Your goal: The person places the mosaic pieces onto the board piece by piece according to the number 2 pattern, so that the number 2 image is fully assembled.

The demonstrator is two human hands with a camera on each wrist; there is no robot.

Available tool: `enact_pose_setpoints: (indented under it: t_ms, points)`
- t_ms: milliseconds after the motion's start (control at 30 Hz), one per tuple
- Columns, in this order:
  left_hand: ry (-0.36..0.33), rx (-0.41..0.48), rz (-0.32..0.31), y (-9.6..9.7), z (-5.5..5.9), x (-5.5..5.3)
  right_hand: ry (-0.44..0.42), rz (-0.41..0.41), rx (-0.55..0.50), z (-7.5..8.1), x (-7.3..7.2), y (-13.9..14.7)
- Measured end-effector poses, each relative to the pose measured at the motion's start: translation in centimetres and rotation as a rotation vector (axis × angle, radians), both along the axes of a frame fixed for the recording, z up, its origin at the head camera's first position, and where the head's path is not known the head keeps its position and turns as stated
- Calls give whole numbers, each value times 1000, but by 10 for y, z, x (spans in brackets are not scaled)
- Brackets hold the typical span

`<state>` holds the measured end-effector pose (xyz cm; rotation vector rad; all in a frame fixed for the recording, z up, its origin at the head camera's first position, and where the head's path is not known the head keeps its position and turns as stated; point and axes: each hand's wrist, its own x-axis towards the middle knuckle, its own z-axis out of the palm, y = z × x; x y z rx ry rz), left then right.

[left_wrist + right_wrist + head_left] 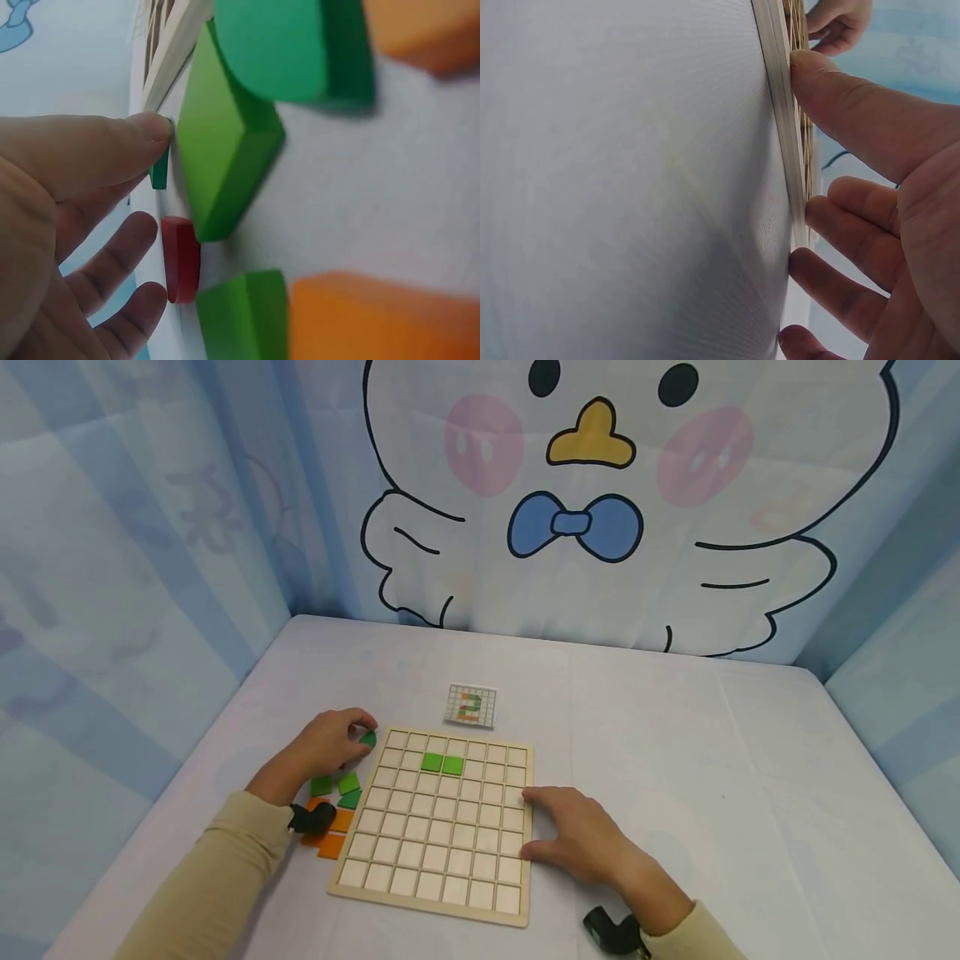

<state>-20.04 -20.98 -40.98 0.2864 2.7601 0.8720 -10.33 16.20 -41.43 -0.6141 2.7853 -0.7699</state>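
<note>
My left hand (326, 743) is by the upper left corner of a wooden grid board (435, 857). Its thumb and index finger pinch a small dark green tile (367, 739), whose edge looks rounded; in the left wrist view only a sliver of that tile (159, 174) shows below the thumb tip. My right hand (581, 835) rests against the board's right edge, thumb and fingers spread and relaxed. Two light green square tiles, a left one (431, 762) and a right one (452, 766), lie side by side in cells near the top of the board.
Loose green tiles (348, 782) and orange tiles (331, 846) lie left of the board, partly under my left wrist. A red tile (181, 259) shows beyond them in the left wrist view. Behind the board lies a small card (470, 706) with a printed grid pattern.
</note>
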Motion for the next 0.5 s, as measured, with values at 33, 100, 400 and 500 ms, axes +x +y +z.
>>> enact_pose_setpoints:
  t_ms: [33, 100, 400, 500]
  points:
    - [3, -5, -1, 0, 0, 0, 1, 0, 0, 0, 0, 0]
    - [5, -15, 0, 2, 0, 0, -1, -2, 1, 0, 0, 0]
    - [25, -45, 9, 3, -1, -1, -9, -6, -1, 1, 0, -1]
    - [23, -39, 17, 3, -1, -1, -8, -1, -4, 1, 0, 0]
